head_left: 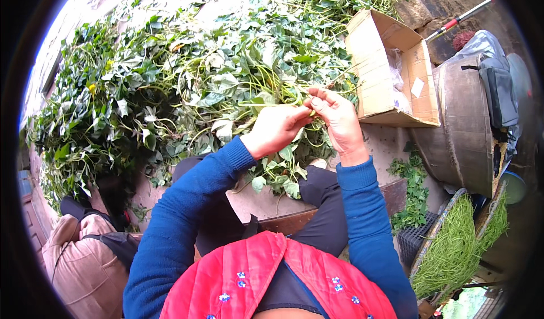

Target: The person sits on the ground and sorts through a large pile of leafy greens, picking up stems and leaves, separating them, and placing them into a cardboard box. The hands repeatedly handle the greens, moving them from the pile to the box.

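In front of me both hands meet at the near edge of a big heap of leafy green vines (226, 81). My left hand (276, 129) is closed, its thumb and fingers pinching a thin green stem (313, 113). Against it, my right hand (339, 120) pinches at the same stem, thumb and forefinger together. The fingers hide most of the stem, so only a short bit shows between the fingertips. Below my left wrist a bunch of leaves (283, 174) hangs down near my knees.
An open cardboard box (368, 64) with plastic bags inside stands right of the heap. Beyond it are a large barrel (462, 120) and a dark bag (498, 92). Baskets of trimmed green stems (447, 251) sit at lower right. Another person (88, 256) is at lower left.
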`<state>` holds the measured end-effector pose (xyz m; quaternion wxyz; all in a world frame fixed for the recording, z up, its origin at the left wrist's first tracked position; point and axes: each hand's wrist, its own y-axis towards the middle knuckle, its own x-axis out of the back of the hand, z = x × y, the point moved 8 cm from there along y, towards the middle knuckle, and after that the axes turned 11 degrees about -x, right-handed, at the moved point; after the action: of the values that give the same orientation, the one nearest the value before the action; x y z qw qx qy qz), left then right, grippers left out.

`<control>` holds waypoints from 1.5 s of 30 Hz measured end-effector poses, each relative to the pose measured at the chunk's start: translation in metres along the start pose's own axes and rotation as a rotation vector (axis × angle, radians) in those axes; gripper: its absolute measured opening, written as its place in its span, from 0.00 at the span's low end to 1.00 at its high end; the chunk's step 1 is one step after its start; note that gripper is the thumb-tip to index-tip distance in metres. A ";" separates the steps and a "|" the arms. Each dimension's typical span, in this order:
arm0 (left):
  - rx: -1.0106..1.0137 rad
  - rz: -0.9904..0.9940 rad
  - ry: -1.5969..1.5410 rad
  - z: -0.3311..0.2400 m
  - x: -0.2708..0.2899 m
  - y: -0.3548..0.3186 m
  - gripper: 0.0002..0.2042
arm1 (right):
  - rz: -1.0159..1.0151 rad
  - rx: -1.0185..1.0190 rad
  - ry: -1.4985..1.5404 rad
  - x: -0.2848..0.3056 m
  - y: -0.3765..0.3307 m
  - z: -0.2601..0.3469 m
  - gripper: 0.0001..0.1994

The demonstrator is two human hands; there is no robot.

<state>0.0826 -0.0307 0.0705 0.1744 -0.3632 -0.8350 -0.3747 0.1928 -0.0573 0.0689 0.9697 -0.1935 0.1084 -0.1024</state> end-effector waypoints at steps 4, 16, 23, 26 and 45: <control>0.022 0.016 0.001 0.005 -0.018 -0.005 0.14 | -0.118 -0.024 0.239 0.032 0.006 -0.026 0.13; 0.689 -0.596 -0.850 0.122 0.013 -0.039 0.11 | -0.211 0.006 0.393 0.068 0.028 -0.029 0.10; 0.818 -0.407 -1.127 0.116 -0.008 -0.032 0.16 | 0.008 0.118 0.108 0.026 0.037 -0.023 0.11; 0.827 -0.576 -1.265 0.129 -0.009 -0.036 0.17 | 0.046 0.084 -0.274 -0.002 0.028 -0.030 0.09; 0.545 -0.355 -1.412 0.105 -0.014 -0.012 0.16 | -0.158 0.687 -1.151 -0.004 0.017 -0.010 0.14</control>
<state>0.0813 0.0357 -0.0128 -0.3785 -0.3210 -0.8565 0.1417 0.1894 -0.0441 0.0540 0.8689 0.0948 -0.4788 -0.0821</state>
